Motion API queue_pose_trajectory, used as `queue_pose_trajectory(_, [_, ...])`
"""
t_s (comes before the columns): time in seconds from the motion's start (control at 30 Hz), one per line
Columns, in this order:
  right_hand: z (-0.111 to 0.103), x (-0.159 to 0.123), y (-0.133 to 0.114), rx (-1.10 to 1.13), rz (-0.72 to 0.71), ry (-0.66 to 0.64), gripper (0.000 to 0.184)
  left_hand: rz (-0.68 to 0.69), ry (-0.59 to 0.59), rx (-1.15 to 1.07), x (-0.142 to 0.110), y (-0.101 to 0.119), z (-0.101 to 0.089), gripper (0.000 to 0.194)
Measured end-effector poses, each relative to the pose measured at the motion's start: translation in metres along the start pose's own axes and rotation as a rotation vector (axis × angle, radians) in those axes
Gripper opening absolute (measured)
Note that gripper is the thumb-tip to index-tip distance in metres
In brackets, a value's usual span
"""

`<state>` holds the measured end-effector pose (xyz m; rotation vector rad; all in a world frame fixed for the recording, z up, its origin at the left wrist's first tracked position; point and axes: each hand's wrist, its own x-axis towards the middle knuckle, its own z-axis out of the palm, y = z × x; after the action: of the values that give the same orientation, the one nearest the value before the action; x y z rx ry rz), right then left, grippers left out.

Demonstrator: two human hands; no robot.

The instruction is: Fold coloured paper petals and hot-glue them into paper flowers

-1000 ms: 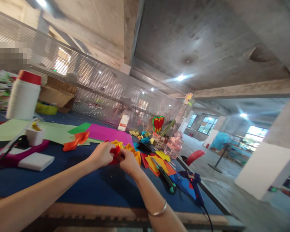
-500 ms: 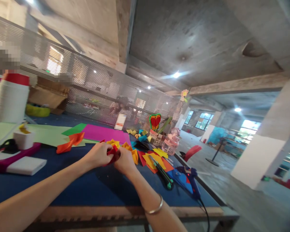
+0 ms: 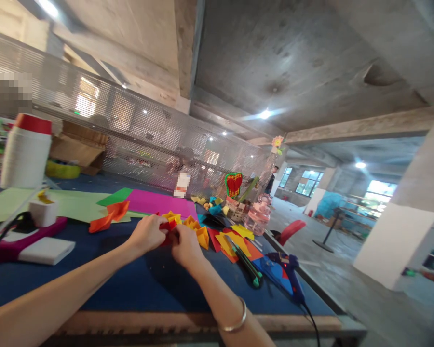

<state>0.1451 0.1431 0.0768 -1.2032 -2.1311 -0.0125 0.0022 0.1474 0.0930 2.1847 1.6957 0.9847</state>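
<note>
Between my two hands, just above the blue table top (image 3: pixel 130 284), is a piece of folded red paper (image 3: pixel 169 225). My left hand (image 3: pixel 149 233) is closed on its left side, the fingertips pinching it. From the right, my right hand (image 3: pixel 187 245) grips the same paper, its fingers curled and partly hidden. Folded yellow paper pieces (image 3: pixel 201 236) lie right behind and beside my hands. An orange folded paper piece (image 3: pixel 109 217) rests to the left, by a purple sheet (image 3: pixel 161 203).
On the right lie yellow paper squares (image 3: pixel 243 231), a utility knife (image 3: pixel 246 262) and a blue glue gun (image 3: pixel 291 274) with its cord. A pink bottle (image 3: pixel 257 217) stands behind them. At left are a white power bank (image 3: pixel 47 249) and stacked white cups (image 3: pixel 27 156).
The camera view has shifted slightly, so the table things appear a little further right and lower. Both hands keep hold of the red paper, with small finger movements.
</note>
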Motion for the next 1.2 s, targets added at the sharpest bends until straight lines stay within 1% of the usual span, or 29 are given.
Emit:
queue_pose_trajectory(0.13, [-0.005,0.003,0.003,-0.014,-0.030,0.024,0.016,0.012,-0.006,-0.010,0.004,0.000,0.002,0.020])
queue_pose_trajectory(0.23, [-0.009,0.003,0.002,-0.051,-0.134,0.027,0.018,0.021,-0.014,-0.045,0.005,0.000,0.003,0.019])
queue_pose_trajectory(0.37, [-0.013,0.002,0.001,-0.092,-0.291,0.030,0.022,-0.040,-0.075,-0.208,0.004,-0.003,0.005,0.016])
queue_pose_trajectory(0.47, [-0.013,0.002,0.001,-0.082,-0.329,0.049,0.020,-0.078,-0.125,-0.319,0.003,-0.005,0.006,0.019])
queue_pose_trajectory(0.57, [-0.012,0.004,0.004,0.001,-0.281,0.001,0.024,-0.099,-0.159,-0.383,0.004,-0.006,0.004,0.019])
queue_pose_trajectory(0.63, [-0.012,0.007,0.009,0.117,-0.198,-0.074,0.031,-0.114,-0.158,-0.390,0.006,-0.005,0.000,0.016])
queue_pose_trajectory(0.7, [-0.013,0.009,0.013,0.250,-0.083,-0.107,0.039,-0.133,-0.150,-0.393,0.007,-0.004,-0.003,0.015])
queue_pose_trajectory(0.77, [-0.014,0.011,0.014,0.338,0.003,-0.065,0.043,-0.147,-0.148,-0.401,0.008,-0.003,-0.006,0.014])
queue_pose_trajectory(0.8, [-0.014,0.011,0.014,0.356,0.021,-0.039,0.042,-0.145,-0.149,-0.396,0.008,-0.002,-0.007,0.014])
queue_pose_trajectory(0.87, [-0.013,0.010,0.012,0.366,0.015,-0.015,0.032,-0.130,-0.151,-0.353,0.008,-0.001,-0.007,0.013])
queue_pose_trajectory(0.97, [-0.010,0.009,0.009,0.358,0.002,-0.017,0.013,-0.104,-0.156,-0.254,0.008,-0.001,-0.007,0.010])
queue_pose_trajectory(1.03, [-0.009,0.009,0.007,0.330,0.008,0.004,0.007,-0.093,-0.144,-0.229,0.008,-0.001,-0.007,0.011])
queue_pose_trajectory(1.1, [-0.009,0.009,0.005,0.279,0.036,0.068,0.008,-0.095,-0.102,-0.302,0.008,0.000,-0.005,0.013])
queue_pose_trajectory(1.13, [-0.010,0.009,0.004,0.254,0.058,0.118,0.010,-0.104,-0.076,-0.396,0.008,0.001,-0.004,0.014])
queue_pose_trajectory(1.2, [-0.011,0.009,0.002,0.219,0.120,0.231,0.012,-0.135,-0.030,-0.663,0.008,0.004,-0.001,0.020])
